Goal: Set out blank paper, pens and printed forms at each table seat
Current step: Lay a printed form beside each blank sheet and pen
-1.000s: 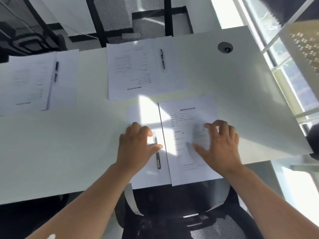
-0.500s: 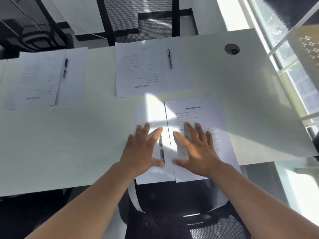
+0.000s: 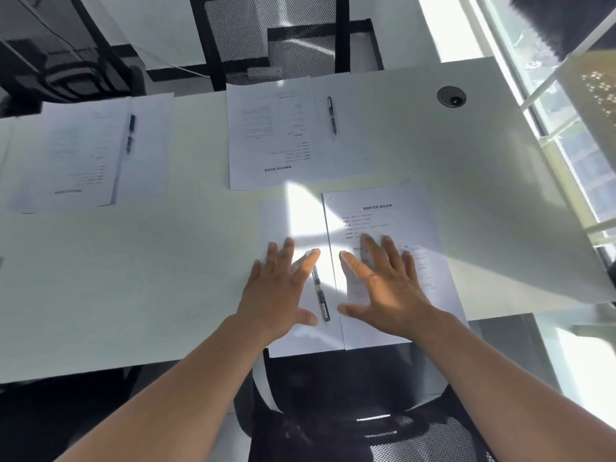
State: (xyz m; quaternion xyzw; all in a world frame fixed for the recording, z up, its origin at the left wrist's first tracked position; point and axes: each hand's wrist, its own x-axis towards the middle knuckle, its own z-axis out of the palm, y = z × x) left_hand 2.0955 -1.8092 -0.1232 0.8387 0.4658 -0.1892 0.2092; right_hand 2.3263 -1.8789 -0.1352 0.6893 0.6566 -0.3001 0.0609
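Nearest, a black mesh chair (image 3: pixel 383 425) sits tucked under the counter (image 3: pixel 133 278) edge, below both forearms. Just ahead of it, the left hand (image 3: pixel 280 288) lies flat on a blank sheet (image 3: pixel 290 221), its fingers straight and spread, holding nothing. Beside it the right hand (image 3: pixel 390 291) lies flat on a printed form (image 3: pixel 393 211), fingers likewise straight and spread, thumb pointing toward the left hand. Between the two hands a pen (image 3: pixel 320 295) lies on the blank sheet, running near to far along the form's left edge; the left forefinger's tip is at the pen's far end, though whether it touches cannot be told. The form overlaps the blank sheet's right side, and both sheets hang slightly over the counter's near edge. A bright patch of sunlight falls across the sheets just beyond the fingertips.

Farther from the hands, straight ahead, a second form (image 3: pixel 266 135) lies turned the other way, with a second blank sheet (image 3: pixel 353 128) beside it and a second pen (image 3: pixel 331 115) resting on that sheet. Beyond this set stands a second mesh chair (image 3: pixel 276 35). Far to the left of the left hand lies a third form (image 3: pixel 73 151) with a third pen (image 3: pixel 130 133) at its right edge. Far to the right of the right hand, a round cable port (image 3: pixel 451 97) sits in the counter, with a window (image 3: pixel 573 145) beyond.
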